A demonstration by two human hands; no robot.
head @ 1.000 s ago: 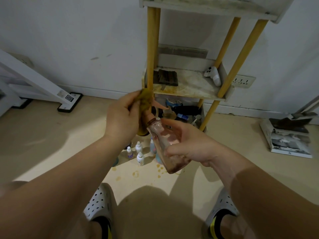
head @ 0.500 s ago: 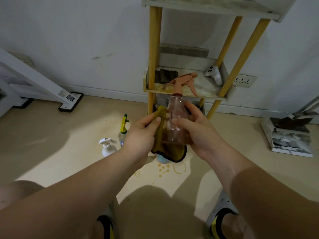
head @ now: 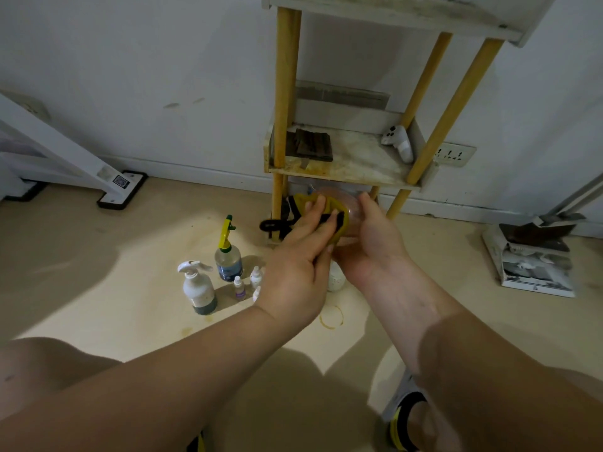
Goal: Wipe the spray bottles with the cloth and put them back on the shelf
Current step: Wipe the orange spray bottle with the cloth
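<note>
Right now, from the head camera, you have both hands raised in front of the lower part of the shelf [head: 352,164], and the pink spray bottle [head: 353,203] sits between them, off the floor and just below the shelf's middle board. Your right hand [head: 370,246] grips the bottle from the right side, fingers curled round its clear pinkish body, while the spray head is hidden behind the hands. Your left hand [head: 298,259] holds the cloth [head: 329,208], a yellow-green rag with a dark edge, with the fingers bent over it and pressing it against the left side of the bottle. On the floor to the left of your hands stand a clear spray bottle with a yellow trigger [head: 228,256] and, nearer to you, a white trigger bottle [head: 197,288]. A few small dropper bottles [head: 239,287] stand just beside them. A white round object [head: 336,279] shows partly beneath your hands, and a ring stain [head: 331,316] marks the floor near it. On the middle board lie a white controller [head: 398,143] at the right and a dark folded item [head: 310,145] at the left. A wall socket [head: 452,154] sits behind the shelf's right post, and a stack of papers [head: 535,265] lies on the floor well apart to the right
</note>
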